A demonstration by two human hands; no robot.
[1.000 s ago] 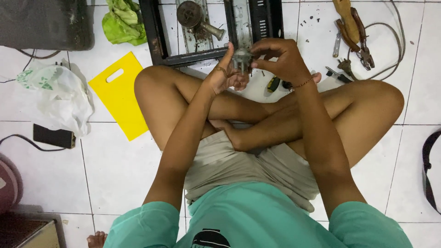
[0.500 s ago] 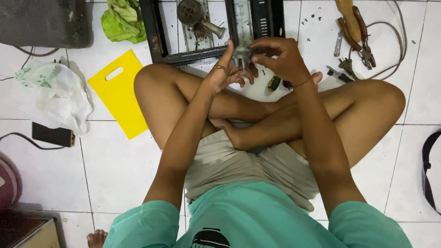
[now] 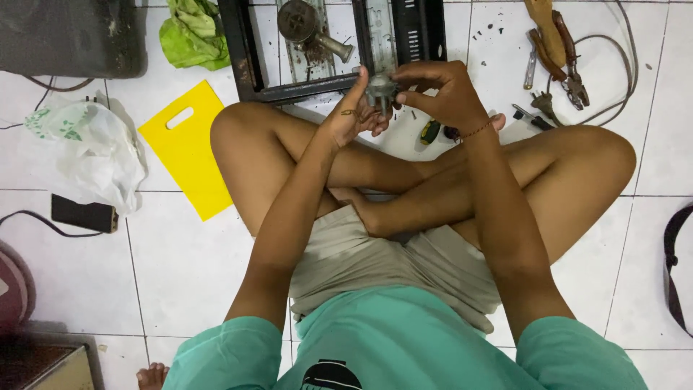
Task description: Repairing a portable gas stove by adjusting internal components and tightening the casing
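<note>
small metal part (image 3: 380, 89): mostly covered by fingers, shape unclear
black metal frame (image 3: 249, 61): top cut by edge
pliers (image 3: 567, 54): handles cut off at top
black strap (image 3: 673, 267): runs off right edge
foot (image 3: 153, 375): only toes visible

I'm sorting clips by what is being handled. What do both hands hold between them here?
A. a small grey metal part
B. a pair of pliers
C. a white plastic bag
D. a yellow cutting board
A: the left hand and right hand both grip the small grey metal part above the crossed legs.
</note>
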